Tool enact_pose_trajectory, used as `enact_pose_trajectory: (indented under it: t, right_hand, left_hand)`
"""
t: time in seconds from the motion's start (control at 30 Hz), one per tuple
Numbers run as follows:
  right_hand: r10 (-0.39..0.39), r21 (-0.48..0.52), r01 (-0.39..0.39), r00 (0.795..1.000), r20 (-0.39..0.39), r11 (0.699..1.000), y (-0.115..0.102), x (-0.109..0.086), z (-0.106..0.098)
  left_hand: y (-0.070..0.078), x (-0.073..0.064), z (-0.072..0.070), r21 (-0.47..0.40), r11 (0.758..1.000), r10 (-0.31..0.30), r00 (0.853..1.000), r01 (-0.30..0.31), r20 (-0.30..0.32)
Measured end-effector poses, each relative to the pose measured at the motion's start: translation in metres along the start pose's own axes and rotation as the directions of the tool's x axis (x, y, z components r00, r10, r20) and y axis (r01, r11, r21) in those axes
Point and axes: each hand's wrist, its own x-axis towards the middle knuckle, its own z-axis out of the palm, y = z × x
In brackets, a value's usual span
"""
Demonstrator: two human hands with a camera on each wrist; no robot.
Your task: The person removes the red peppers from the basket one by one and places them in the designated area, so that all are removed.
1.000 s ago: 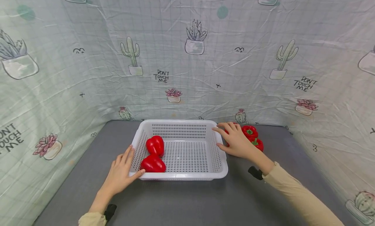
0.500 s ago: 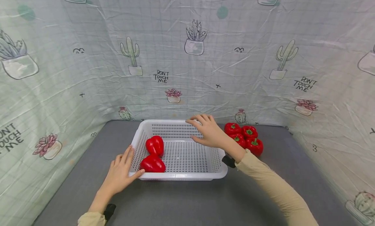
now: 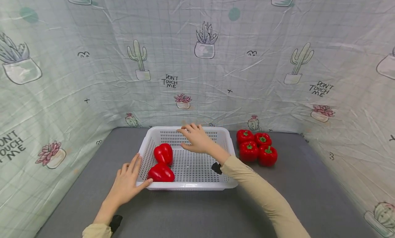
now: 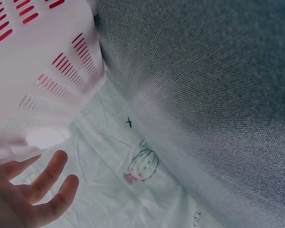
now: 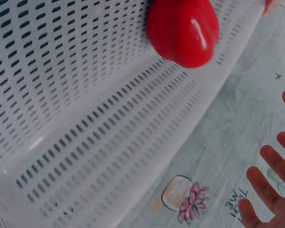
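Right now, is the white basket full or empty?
Neither: the white basket holds two red peppers at its left end; bare slotted floor shows beside them.

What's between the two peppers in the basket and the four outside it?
In the head view: bare basket floor, the basket's right wall, then a sliver of table; the right hand and sleeved forearm extend over that stretch.

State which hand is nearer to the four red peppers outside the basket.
Right. The right hand is over the basket, left of the four red peppers; the left hand is farther left, at the basket's left rim.
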Motion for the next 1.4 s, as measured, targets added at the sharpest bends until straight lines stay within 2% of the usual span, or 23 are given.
enact_pose_trajectory:
  t: [0.17,0.4,0.53,0.67,0.87,0.97,1.17,1.4]
  right_hand:
    - [-0.008,-0.001,0.008,0.999,0.04,1.0,-0.007,0.012,0.021]
    - [-0.015,-0.044,0.02,0.992,0.124,0.999,-0.017,0.024,0.045]
    - [0.0,-0.079,0.014,0.985,0.17,0.997,-0.021,0.031,0.055]
    - [0.016,-0.093,0.003,0.977,0.211,0.996,-0.025,0.036,0.062]
    - [0.037,-0.119,-0.006,0.965,0.258,0.993,-0.029,0.04,0.071]
    - [0.037,-0.123,-0.002,0.959,0.28,0.992,-0.03,0.04,0.077]
    - [0.018,-0.17,0.039,0.947,0.321,0.985,-0.036,0.042,0.084]
    - [-0.015,-0.227,0.089,0.951,0.307,0.97,-0.037,0.042,0.084]
  left_hand:
    - [-0.001,-0.001,0.0,-0.01,1.0,0.001,1.0,-0.001,0.008]
    - [-0.001,-0.001,0.001,-0.004,1.0,0.013,1.0,-0.013,-0.017]
    - [-0.001,0.0,0.0,0.001,1.0,0.007,1.0,-0.007,-0.001]
    - [-0.002,-0.001,0.0,-0.007,1.0,0.004,1.0,-0.004,0.009]
    - [-0.001,-0.001,0.001,-0.016,1.0,0.022,1.0,-0.022,-0.018]
    - [-0.001,-0.001,0.001,-0.017,1.0,0.019,1.0,-0.02,-0.009]
    - [-0.001,-0.002,0.0,-0.018,1.0,0.007,1.0,-0.007,0.027]
    - [-0.001,0.0,0.0,-0.023,1.0,0.01,1.0,-0.01,0.017]
